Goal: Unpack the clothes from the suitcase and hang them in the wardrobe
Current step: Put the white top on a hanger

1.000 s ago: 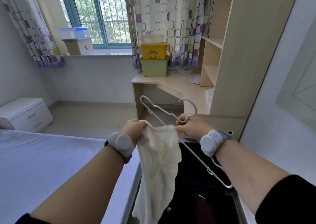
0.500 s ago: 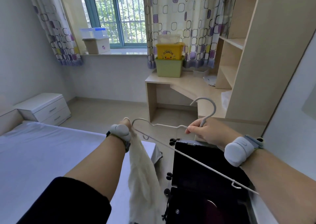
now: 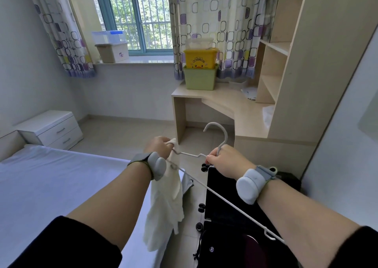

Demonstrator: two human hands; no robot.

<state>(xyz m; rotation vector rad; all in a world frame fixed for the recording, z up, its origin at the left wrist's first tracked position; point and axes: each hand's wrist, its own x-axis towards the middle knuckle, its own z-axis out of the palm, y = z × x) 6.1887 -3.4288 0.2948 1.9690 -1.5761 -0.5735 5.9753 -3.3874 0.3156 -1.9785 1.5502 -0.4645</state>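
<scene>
Tiled floor [image 3: 126,132] at frame centre, between bed [image 3: 51,186] and desk [image 3: 225,106]: widest free passage. Bed fills lower left. Black suitcase [image 3: 225,216] blocks lower right. Only narrow floor strip between it and bed, white garment [image 3: 165,202] hanging in that gap. Hanger [image 3: 215,123] bar crosses diagonally above suitcase. Shelf unit [image 3: 311,63], white panel [image 3: 347,155] wall off right side. Nightstand [image 3: 51,128] at left edge.

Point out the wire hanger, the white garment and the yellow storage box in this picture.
wire hanger [image 3: 226,134]: head view, on the curve of its hook.
white garment [image 3: 165,206]: head view, on the cloth hanging below the left wrist.
yellow storage box [image 3: 199,58]: head view, on its printed front wall.
</scene>
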